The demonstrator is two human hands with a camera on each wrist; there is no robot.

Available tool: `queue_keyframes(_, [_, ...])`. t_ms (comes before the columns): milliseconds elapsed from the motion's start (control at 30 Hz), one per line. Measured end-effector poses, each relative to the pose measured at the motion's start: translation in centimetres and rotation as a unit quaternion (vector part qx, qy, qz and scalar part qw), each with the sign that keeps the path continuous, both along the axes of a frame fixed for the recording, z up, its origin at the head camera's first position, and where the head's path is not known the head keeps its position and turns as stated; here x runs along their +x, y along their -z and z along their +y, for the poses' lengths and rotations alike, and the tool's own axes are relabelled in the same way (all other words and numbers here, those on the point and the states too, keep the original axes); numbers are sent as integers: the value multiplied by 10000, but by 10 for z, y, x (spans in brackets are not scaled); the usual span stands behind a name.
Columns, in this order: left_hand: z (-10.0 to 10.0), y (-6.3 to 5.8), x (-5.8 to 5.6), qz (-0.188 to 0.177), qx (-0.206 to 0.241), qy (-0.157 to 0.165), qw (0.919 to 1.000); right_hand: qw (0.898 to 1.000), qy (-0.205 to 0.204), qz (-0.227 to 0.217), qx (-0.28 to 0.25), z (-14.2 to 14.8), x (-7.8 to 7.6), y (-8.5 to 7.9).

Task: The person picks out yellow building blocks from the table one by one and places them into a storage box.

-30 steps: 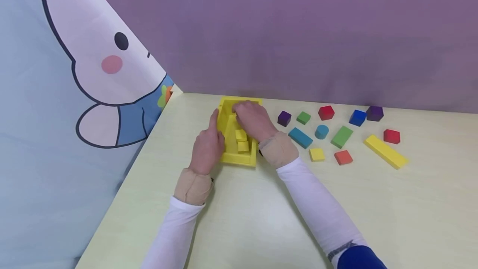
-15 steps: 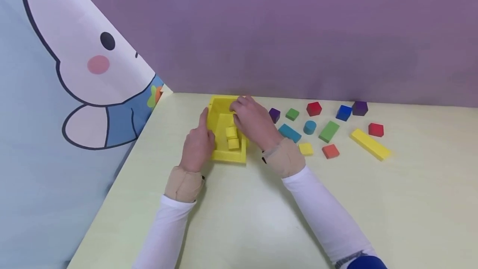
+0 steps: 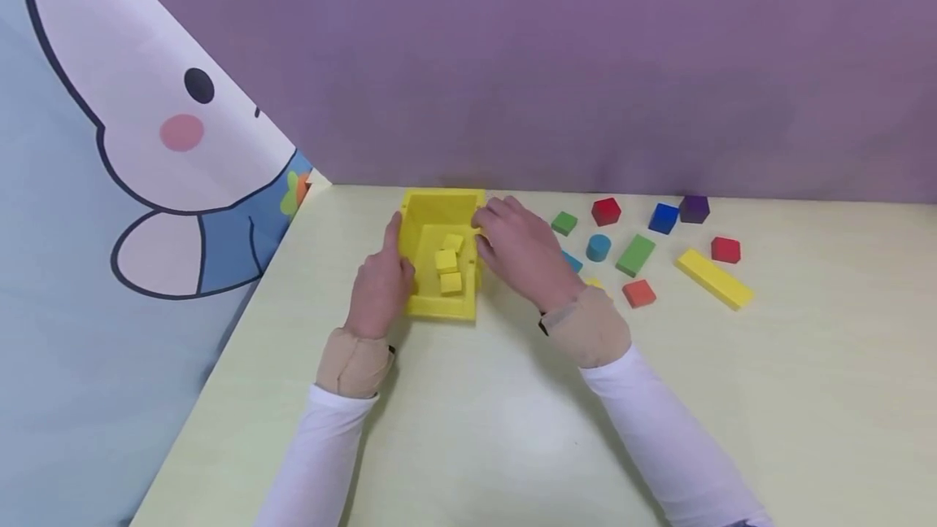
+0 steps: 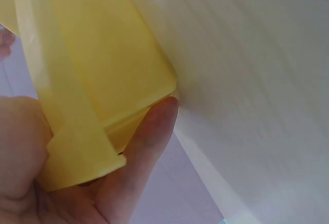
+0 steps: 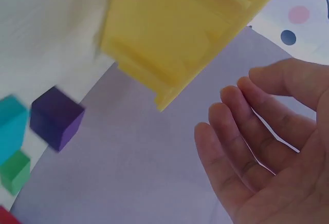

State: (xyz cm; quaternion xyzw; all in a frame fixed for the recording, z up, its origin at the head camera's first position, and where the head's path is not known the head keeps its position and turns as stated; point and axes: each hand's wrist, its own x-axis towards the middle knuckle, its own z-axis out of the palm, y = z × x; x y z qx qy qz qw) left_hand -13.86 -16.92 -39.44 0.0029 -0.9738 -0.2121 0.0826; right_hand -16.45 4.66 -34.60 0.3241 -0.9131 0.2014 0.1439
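A yellow plastic bin (image 3: 439, 312) stands on the table, with three small yellow blocks (image 3: 446, 260) inside. My left hand (image 3: 379, 283) grips the bin's left wall. In the left wrist view, the thumb is on one side of the yellow wall (image 4: 77, 147) and a finger lies along the other. Beside the bin's right rim is my right hand (image 3: 523, 250), loosely bent and holding nothing. The right wrist view shows this hand (image 5: 262, 147) apart from the bin, with its fingers slightly curved. The hand hides part of the blocks behind it in the head view.
Several coloured blocks lie to the right: green (image 3: 634, 254), red (image 3: 606, 211), blue (image 3: 663, 218), purple (image 3: 694, 209) and a long yellow one (image 3: 713, 278). A teal cylinder (image 3: 599, 247) stands among them. A purple backdrop (image 3: 549, 63) rises behind the table.
My right hand has come up out of the bin and moved right, past its rim. A third yellow block now shows inside. The view has shifted slightly; my left hand stays at the bin.
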Motion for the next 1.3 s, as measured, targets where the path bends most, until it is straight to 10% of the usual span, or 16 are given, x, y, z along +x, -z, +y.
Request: queue_keyframes(1300, [-2, 4, -1, 252, 51, 162, 9995, 9941, 386, -748, 689, 94, 23, 27])
